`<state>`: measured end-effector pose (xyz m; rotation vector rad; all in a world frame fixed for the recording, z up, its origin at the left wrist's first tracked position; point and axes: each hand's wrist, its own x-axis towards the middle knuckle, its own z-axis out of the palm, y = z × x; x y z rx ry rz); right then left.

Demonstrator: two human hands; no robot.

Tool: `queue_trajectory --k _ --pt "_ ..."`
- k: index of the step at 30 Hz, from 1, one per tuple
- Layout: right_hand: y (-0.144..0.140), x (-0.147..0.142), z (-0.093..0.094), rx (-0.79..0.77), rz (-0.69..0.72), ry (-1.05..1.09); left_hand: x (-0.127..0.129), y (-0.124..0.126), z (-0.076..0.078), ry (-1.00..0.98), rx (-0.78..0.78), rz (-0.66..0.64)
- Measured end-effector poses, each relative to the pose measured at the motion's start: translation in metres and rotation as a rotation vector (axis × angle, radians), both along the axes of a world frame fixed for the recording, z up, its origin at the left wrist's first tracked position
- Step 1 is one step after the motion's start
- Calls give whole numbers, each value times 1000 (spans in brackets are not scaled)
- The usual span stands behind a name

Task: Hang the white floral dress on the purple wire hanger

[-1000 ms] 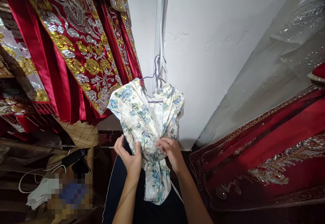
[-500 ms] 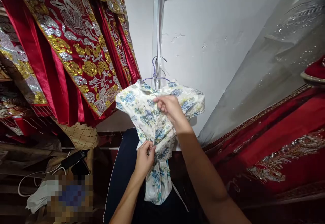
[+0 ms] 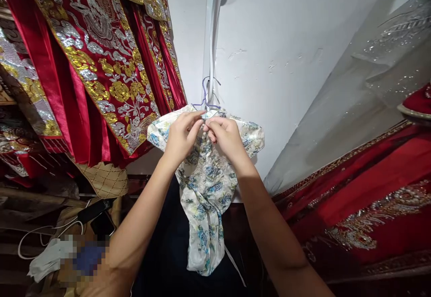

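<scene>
Floral dress (image 3: 205,189) hanging on a purple wire hanger (image 3: 206,100) against the white wall (image 3: 286,63).

Long axis vertical, collar up at the hook, hem pointing down. Left hand (image 3: 180,136) and right hand (image 3: 226,136) both pinched on the neckline, fingertips nearly meeting (just under the hook). Flanked by red embroidered robes (image 3: 101,63).

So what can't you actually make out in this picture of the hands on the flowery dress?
- Collar of the white, blue-flowered satin dress: head view, covered by the left hand and right hand.
- Thin purple wire hanger: its shoulders sit inside the dress.
- Item at lower left: blurred out.
- Red embroidered robes: cut off by the top and left edges.
</scene>
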<state>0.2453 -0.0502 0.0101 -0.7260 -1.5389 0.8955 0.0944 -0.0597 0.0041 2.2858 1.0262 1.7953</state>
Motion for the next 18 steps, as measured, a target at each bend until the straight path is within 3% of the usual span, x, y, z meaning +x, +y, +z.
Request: queue_trajectory --k 2,5,7,10,13,16,18 --pt "3 1 -10 -17 -47 -8 0 5 15 79 74 59" --pt "6 3 -36 -107 -162 -25 -6 0 25 100 153 150" --pt "4 3 -49 -143 -153 13 -11 -5 29 159 159 119" --pt "0 1 -48 -82 -74 76 -15 -2 28 345 75 -15" --pt "5 -3 -38 -5 -73 59 -10 8 24 440 -2 -30" --pt "20 -5 -48 -55 -190 7 -15 18 21 331 52 50" --pt "26 -3 -67 -125 -260 -12 -34 27 18 112 91 140"
